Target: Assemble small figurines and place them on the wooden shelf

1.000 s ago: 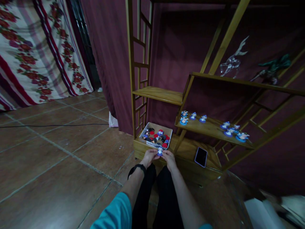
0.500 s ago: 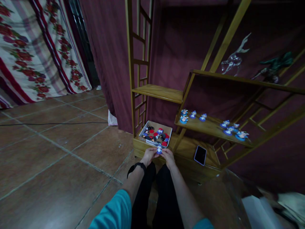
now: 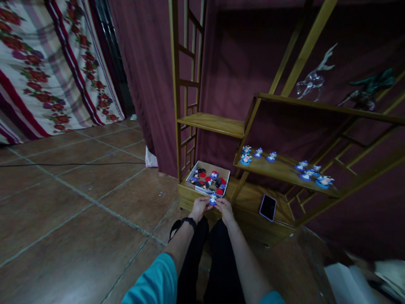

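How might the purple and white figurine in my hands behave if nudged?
The figurine is probably light, being small between the left hand and right hand. Its molded look suggests stiffness, and the broad purple base should help resist tipping.

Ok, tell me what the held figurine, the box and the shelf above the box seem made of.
Figurine: probably molded plastic, from its bright purple-and-white coloring; finish too small to judge. Box: likely cardboard, matte, from its thin pale walls. Shelf: apparently varnished wood, from its yellow-brown streaks and soft shine.

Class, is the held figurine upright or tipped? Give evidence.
Upright: the figurine, between left hand and right hand, has its head above its purple base.
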The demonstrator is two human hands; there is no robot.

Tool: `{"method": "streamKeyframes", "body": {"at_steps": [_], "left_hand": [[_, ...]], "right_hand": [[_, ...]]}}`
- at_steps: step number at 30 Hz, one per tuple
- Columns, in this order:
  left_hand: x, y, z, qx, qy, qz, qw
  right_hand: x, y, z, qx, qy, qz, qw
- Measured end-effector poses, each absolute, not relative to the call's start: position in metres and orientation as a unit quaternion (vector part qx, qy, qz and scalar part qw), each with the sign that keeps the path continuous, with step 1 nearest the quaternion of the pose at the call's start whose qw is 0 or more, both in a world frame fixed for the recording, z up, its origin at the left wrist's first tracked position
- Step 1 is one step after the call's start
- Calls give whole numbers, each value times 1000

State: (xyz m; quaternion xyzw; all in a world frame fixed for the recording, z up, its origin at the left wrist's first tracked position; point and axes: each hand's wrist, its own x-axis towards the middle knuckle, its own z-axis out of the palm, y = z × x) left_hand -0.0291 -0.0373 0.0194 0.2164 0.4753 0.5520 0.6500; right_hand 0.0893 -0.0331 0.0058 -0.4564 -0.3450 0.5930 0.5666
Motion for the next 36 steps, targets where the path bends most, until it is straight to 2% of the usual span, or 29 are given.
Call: {"method": "streamKeyframes", "body": {"at_steps": [14, 26, 36], "left_hand": [[-26, -37, 16, 221, 492, 558, 630], [-26, -42, 23, 257, 420, 534, 688], [-23, -41, 14, 264, 434, 566, 650]], "right_hand": [[89, -30, 1, -472, -355, 586, 555], [91, -31, 6, -462, -360, 586, 560], [91, -32, 10, -443, -399, 602, 531]]}}
